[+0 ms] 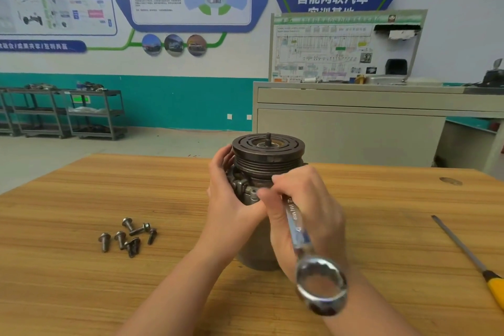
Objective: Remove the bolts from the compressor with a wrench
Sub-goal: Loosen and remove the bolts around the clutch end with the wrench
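Head | compressor (268, 161) between hands | left (231, 199) cups it | right (305, 213) grips wrench (297, 229)

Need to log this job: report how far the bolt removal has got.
Done: seven loose bolts lie on the table. In hand: left hand steadies the compressor; right hand works the wrench at its flange. Left: remaining bolts hidden by the hands.

Both forearms are bare up to the bottom edge of the picture, with no sleeve showing. The left hand (231, 199) and right hand (308, 215) wear no gloves, rings or watch. The fingernails are short and unpainted.
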A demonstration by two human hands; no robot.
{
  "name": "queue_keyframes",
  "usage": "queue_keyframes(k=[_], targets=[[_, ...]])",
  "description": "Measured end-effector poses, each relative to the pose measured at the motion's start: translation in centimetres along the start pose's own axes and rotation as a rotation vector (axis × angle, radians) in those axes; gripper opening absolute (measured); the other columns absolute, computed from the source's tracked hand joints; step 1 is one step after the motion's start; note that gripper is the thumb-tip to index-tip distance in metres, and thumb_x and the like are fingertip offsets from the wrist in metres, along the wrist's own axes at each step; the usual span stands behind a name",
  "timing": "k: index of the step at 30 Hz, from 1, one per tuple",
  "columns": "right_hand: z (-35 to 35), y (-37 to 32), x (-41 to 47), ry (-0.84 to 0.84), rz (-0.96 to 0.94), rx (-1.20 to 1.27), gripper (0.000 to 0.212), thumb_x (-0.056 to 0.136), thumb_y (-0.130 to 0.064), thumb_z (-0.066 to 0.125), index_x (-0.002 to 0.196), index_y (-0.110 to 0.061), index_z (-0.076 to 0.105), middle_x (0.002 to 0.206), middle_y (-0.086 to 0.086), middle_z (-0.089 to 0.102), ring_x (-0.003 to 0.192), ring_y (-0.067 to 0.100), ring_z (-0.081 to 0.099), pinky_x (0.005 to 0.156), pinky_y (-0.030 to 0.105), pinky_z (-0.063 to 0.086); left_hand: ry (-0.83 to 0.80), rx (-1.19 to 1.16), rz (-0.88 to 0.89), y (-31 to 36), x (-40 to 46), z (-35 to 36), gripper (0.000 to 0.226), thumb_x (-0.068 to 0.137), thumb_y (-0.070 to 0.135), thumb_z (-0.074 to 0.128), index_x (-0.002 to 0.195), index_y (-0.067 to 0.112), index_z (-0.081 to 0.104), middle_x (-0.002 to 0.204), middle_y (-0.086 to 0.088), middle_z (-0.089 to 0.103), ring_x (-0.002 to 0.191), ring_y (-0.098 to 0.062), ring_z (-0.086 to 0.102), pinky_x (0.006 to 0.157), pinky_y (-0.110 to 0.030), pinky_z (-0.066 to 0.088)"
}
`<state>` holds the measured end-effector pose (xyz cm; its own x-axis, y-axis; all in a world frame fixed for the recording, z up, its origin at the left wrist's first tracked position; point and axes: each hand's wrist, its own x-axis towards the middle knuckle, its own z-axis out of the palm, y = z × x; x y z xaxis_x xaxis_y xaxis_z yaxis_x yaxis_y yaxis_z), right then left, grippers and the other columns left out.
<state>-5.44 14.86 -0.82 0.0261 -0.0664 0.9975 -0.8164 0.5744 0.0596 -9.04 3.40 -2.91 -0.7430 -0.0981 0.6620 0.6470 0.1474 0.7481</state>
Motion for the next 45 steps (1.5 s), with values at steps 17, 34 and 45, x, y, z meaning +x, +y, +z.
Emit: queue_keyframes(k=[17, 34, 45], targets=[[-1.9, 2.9, 2.2, 0.376, 0.724, 0.566, 0.013, 0.098, -0.036, 0.052, 0.090, -0.028, 0.047, 0.073, 0.006, 0.069, 0.046, 0.016, 0.063, 0.050, 0.025, 0.052, 0.016, 0.045, 0.043, -0.3, -0.1, -0.1, 0.085, 0.057, 0.059, 0.080, 0.122, 0.068, 0.026, 0.129, 0.039, 0.041, 0.128, 0.005, 0.042, 0.105, -0.021, 0.040], [-0.6, 0.9, 0.6, 0.095, 0.198, 0.185, 0.025, 0.103, -0.039, 0.042, 0.096, -0.016, 0.048, 0.071, 0.000, 0.059, 0.061, 0.013, 0.063, 0.060, 0.032, 0.053, -0.009, -0.022, 0.043, 0.3, 0.0, -0.1, 0.091, 0.057, 0.060, 0.082, 0.128, 0.055, 0.026, 0.135, 0.026, 0.044, 0.125, 0.006, 0.047, 0.097, -0.009, 0.041], [-0.9, 1.7, 1.2, 0.420, 0.933, 0.725, 0.017, 0.101, -0.021, 0.035, 0.087, -0.014, 0.043, 0.070, 0.012, 0.065, 0.043, 0.022, 0.049, 0.046, 0.025, 0.042, 0.239, 0.376, 0.360, 0.7, -1.1, 0.8, 0.035, 0.070, 0.052, 0.070, 0.090, 0.034, 0.048, 0.141, 0.002, 0.025, 0.138, 0.001, 0.019, 0.109, -0.009, 0.017]])
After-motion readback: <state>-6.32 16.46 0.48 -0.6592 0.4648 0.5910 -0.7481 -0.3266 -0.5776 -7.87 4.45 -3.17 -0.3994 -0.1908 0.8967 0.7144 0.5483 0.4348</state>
